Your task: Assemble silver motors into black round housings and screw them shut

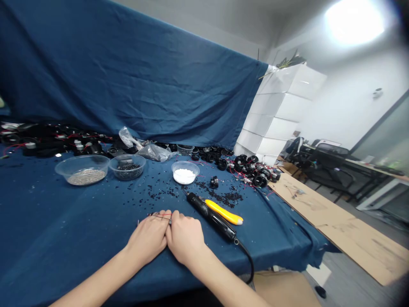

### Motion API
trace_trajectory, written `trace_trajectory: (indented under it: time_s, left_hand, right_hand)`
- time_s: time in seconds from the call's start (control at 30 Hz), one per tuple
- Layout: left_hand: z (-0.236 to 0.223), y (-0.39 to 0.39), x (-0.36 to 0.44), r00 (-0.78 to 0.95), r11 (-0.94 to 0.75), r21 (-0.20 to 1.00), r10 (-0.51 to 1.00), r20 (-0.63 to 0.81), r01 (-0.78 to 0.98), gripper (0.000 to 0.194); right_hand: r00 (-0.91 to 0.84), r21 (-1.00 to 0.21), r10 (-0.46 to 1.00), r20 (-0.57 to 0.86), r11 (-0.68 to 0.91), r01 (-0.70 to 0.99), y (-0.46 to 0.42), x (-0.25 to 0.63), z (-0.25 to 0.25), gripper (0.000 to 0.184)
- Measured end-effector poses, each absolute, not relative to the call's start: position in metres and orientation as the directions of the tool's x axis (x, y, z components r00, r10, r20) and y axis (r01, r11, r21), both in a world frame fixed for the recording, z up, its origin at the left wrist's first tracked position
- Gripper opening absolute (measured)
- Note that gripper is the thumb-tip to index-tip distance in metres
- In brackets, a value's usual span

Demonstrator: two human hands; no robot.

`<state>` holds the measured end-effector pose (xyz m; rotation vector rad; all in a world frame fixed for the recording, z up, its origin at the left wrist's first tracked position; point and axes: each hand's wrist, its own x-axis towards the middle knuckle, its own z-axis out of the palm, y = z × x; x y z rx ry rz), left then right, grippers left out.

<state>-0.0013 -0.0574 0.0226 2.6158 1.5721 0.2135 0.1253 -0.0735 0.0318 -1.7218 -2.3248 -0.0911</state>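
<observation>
Side by side near the front of the blue-covered table [79, 238], my left hand [149, 236] and my right hand [185, 236] touch at the fingers. Both are closed. Thin red and black wires [164, 216] run between them, and a small dark part shows by the left fingertips; most of it is hidden by the hands. To the right lie a black electric screwdriver [214, 219] with a cord and a yellow-handled tool [225, 212]. Beyond my hands, a small black round part [214, 182] stands among scattered tiny black pieces [226, 197].
Clear bowls hold silvery small pieces [86, 177], dark screw-like pieces [128, 172] and white pieces [184, 176]. Black parts with red wires [255, 170] are heaped at the back right, more black assemblies [64, 140] at the back left. White stacked boxes [271, 115] stand behind.
</observation>
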Motion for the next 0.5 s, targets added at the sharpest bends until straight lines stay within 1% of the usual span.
trace_trajectory:
  time_s: [0.13, 0.3, 0.5]
  left_hand:
    - [0.025, -0.056, 0.0, 0.442, -0.444, 0.13, 0.896, 0.049, 0.886, 0.042]
    - [0.028, -0.057, 0.001, 0.41, -0.409, 0.124, 0.912, 0.019, 0.904, 0.041]
    - [0.026, -0.05, -0.003, 0.413, -0.414, 0.075, 0.91, 0.032, 0.907, 0.045]
  right_hand:
    - [-0.305, -0.051, 0.927, 0.218, 0.323, 0.945, -0.075, 0.121, 0.036, 0.018]
    - [-0.304, -0.067, 0.937, 0.171, 0.318, 0.946, -0.075, 0.115, 0.04, 0.02]
    - [-0.383, -0.038, 0.907, 0.173, 0.395, 0.918, -0.073, 0.121, 0.044, 0.025]
